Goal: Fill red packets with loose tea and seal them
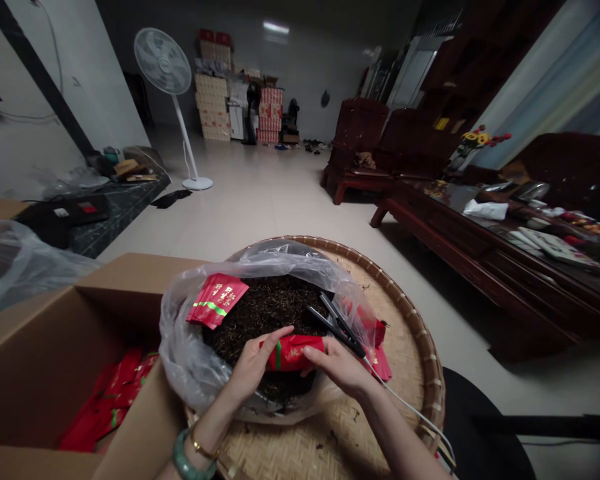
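A red packet with a green stripe [295,353] lies sideways between my two hands, above an open plastic bag [177,340] of dark loose tea leaves [260,300]. My left hand [254,363] grips the packet's left end, and my right hand [337,363] closes on its right end with the thumb across the front. Just beyond my right hand, a black tong-like tool with a white cord, which looks like a hand-held heat sealer [337,327], rests at the bag's right side. A fanned stack of flat red packets [219,299] lies on the tea at the left.
The bag stands on a round woven bamboo tray [400,300]. More red packets [380,360] lie at its right. On the left, an open cardboard box [25,353] holds several red packets [115,393]. Farther off are a white fan [165,63] and a dark wooden table [445,247].
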Motion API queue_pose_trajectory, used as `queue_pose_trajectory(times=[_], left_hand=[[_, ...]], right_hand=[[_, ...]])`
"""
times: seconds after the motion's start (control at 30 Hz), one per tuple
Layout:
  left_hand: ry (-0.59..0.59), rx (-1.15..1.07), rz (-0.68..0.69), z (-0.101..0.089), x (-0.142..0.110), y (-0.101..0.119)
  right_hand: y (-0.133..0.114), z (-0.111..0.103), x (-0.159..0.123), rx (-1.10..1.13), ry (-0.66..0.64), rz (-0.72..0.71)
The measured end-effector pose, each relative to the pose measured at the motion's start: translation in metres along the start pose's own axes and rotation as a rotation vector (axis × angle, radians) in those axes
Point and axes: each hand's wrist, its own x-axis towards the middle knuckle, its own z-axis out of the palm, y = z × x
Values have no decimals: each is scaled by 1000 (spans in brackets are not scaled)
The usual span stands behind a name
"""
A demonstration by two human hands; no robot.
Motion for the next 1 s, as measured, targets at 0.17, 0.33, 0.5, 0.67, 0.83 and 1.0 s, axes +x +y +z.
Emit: queue_pose_trajectory(times=[0.17,0.33,0.5,0.67,0.83,1.0], left_hand=[[-30,128,64,-4,1,7],[7,194,103,-7,2,9],[16,353,167,-11,1,0],[343,800,528,-9,-7,-4],[233,1202,834,8,-14,-1],[278,1133,845,9,-9,-5]], right_hand=[[2,3,0,124,-32,48],[10,1,0,170,-2,28],[14,-6,-4,55,51,61],[-1,-5,-4,-45,56,60],[-15,8,3,-70,81,41],[-29,21,6,-180,48,-14]])
